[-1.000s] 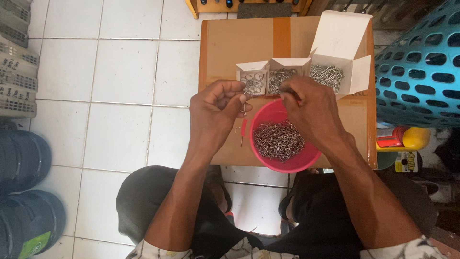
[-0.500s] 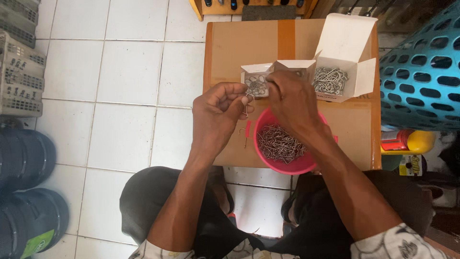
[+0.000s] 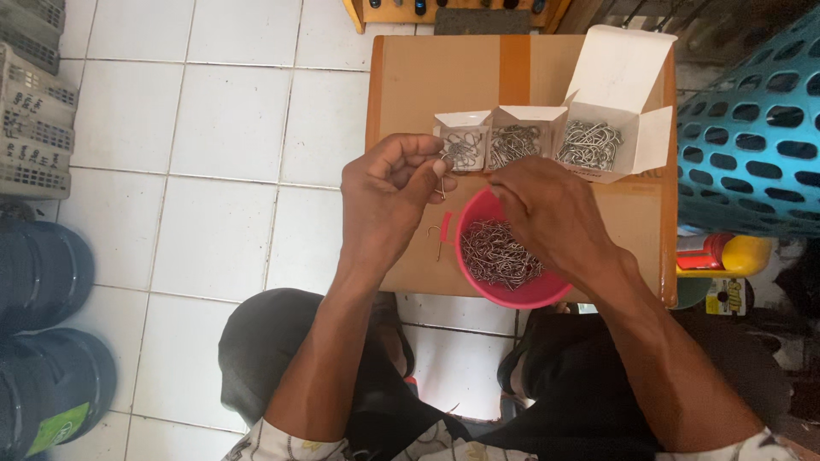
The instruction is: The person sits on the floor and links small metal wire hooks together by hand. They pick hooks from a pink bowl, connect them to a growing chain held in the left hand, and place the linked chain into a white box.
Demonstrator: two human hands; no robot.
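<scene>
A pink bowl [image 3: 512,294] full of small metal hooks [image 3: 500,254] sits on a cardboard box [image 3: 444,81]. My left hand [image 3: 389,201] hovers left of the bowl and pinches a metal hook [image 3: 442,177] between thumb and fingers. My right hand [image 3: 551,213] is over the bowl's far rim with its fingers curled down; whether it holds a hook is hidden. Just beyond my hands stand three open white boxes of hooks: a small one [image 3: 463,145], a middle one [image 3: 515,141] and a larger one [image 3: 598,145] with its lid up.
A loose hook [image 3: 437,235] lies on the cardboard left of the bowl. A teal perforated basket [image 3: 756,128] stands at the right, with a yellow and red item [image 3: 722,253] below it. Grey crates [image 3: 30,111] and dark buckets [image 3: 43,282] line the left on white floor tiles.
My right hand has drawn back from the small boxes toward the bowl's rim. The left hand stays in place, holding a hook.
</scene>
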